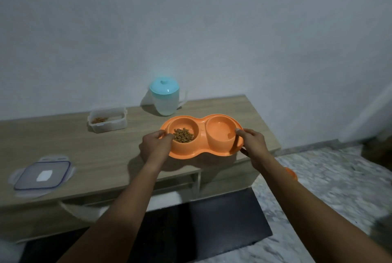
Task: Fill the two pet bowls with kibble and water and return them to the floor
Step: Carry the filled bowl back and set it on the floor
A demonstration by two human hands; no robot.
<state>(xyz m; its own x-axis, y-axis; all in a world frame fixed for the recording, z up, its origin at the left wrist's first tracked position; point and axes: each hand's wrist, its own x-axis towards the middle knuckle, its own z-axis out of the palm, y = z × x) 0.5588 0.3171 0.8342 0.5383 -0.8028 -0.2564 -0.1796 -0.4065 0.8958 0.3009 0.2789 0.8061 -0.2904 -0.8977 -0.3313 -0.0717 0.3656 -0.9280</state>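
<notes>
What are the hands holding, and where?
The orange double bowl: left hand grips its left end, right hand its right end.

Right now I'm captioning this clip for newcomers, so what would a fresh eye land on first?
The orange double bowl at the right end of the wooden table, gripped at each end by the left hand and right hand, with kibble in its left well and water in its right. Behind it stands a jug with a turquoise lid.

Orange double bowl [201, 135], brown kibble [183, 135]
</notes>
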